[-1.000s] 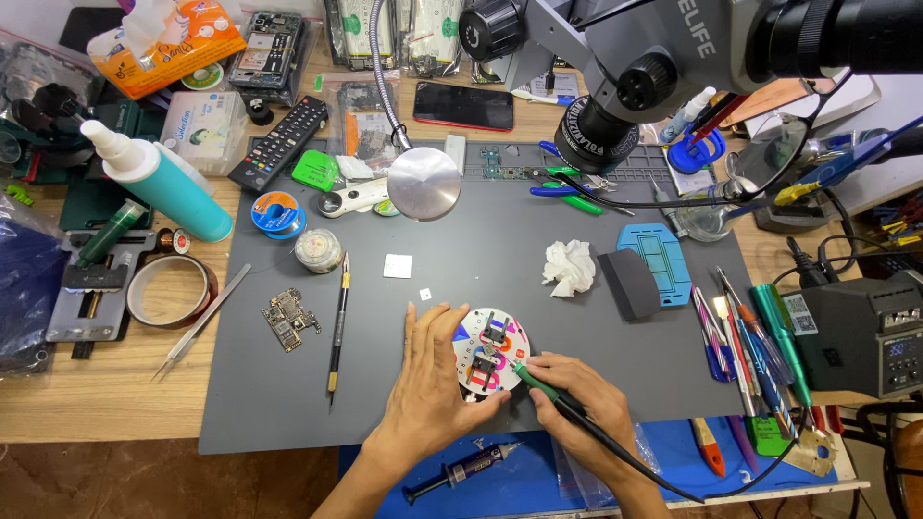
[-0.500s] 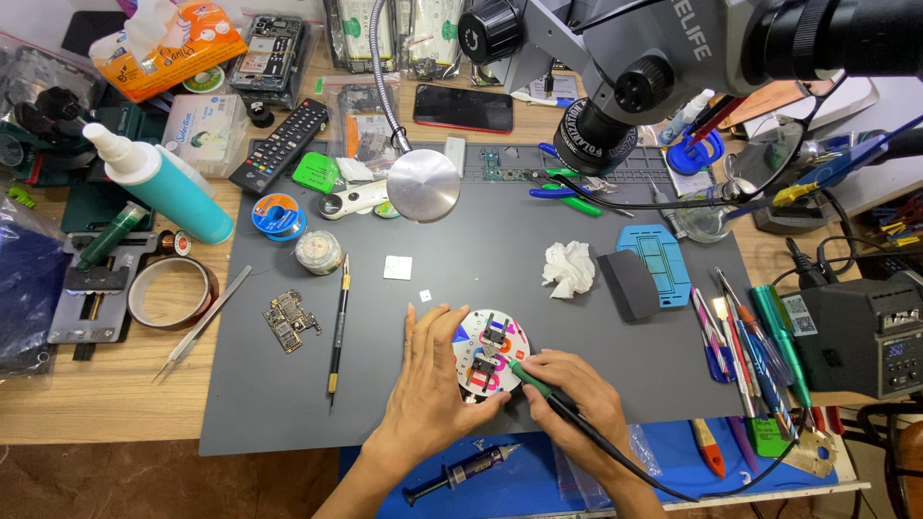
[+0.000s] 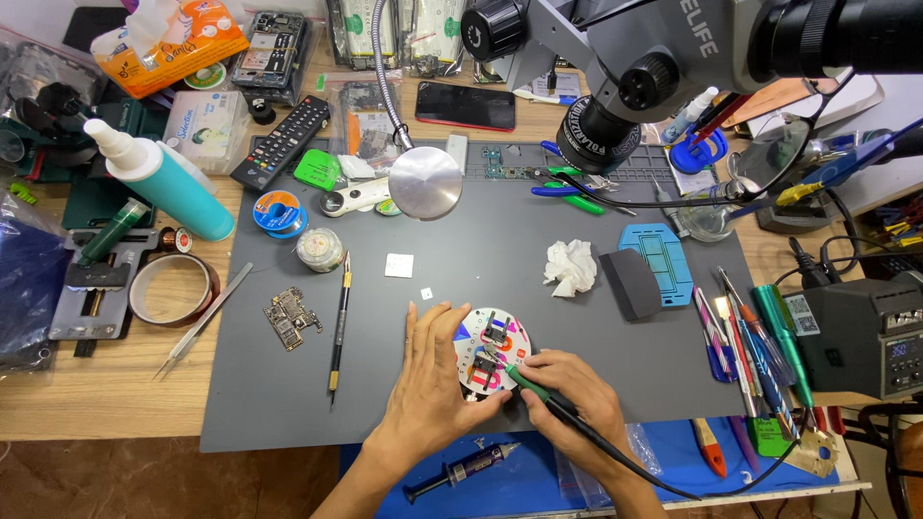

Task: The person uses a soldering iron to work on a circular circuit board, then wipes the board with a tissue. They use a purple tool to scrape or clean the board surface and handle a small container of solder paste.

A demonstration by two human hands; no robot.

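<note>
Matt grey rubbery mat [image 3: 481, 240] over a wooden table [image 3: 96, 413]; at twelve o'clock a brushed-metal disc [image 3: 425, 183] (dull sheen); crumpled white tissue [image 3: 569, 266].

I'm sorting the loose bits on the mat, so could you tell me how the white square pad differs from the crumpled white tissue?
The white square pad lies flat with straight edges; the crumpled white tissue is bunched into an irregular lump. The pad looks smaller than the tissue. The pad sits near the mat's middle, the tissue further right beside a dark grey card. Both are white, rest on the grey mat, and neither hand touches them.
</note>
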